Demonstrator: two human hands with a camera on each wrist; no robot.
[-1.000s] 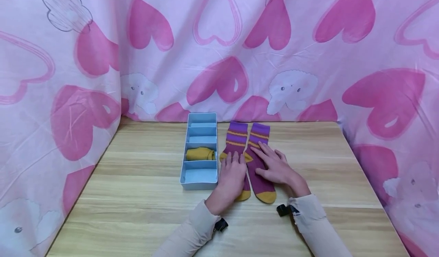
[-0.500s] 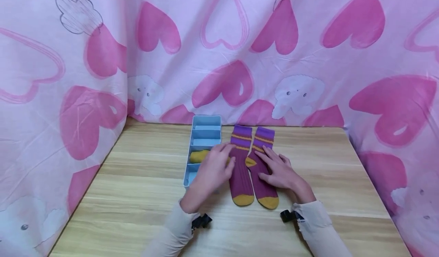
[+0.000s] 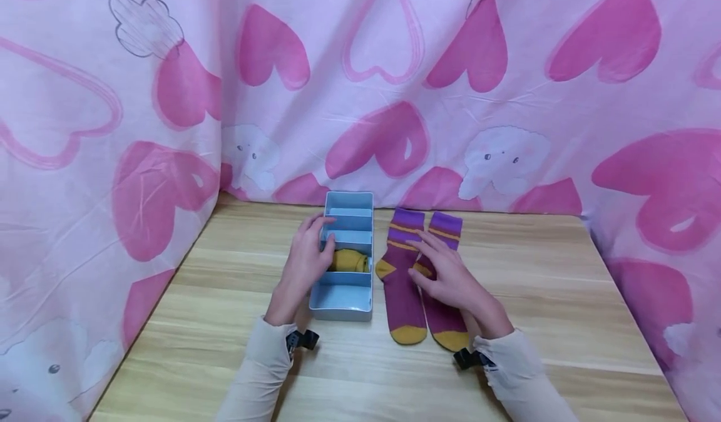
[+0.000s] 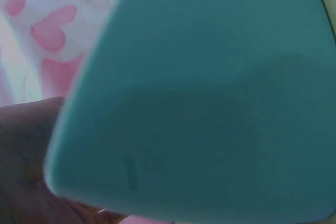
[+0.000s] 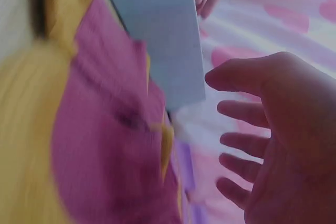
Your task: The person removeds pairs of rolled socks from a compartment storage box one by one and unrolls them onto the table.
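Two maroon socks lie flat side by side, the left sock (image 3: 404, 297) and the right sock (image 3: 444, 319), with purple striped cuffs and mustard heels and toes. A pale blue divided box (image 3: 340, 315) stands left of them, holding a rolled mustard bundle, like a folded sock (image 3: 348, 260), in its third compartment from the back. My left hand (image 3: 301, 256) is at the box's left rim, fingertips and thumb over the edge. My right hand (image 3: 450, 278) hovers over the right sock, fingers spread and apart from the fabric in the right wrist view.
The wooden table (image 3: 541, 297) carries the box and the socks. A pink heart-patterned curtain (image 3: 383, 34) hangs along the back and both sides. Black wrist cameras, such as the one on the left sleeve (image 3: 304, 339), sit at both cuffs.
My left hand has left the left sock and moved left across the box to its left rim. My right hand has risen a little from the right sock. The view has shifted slightly.
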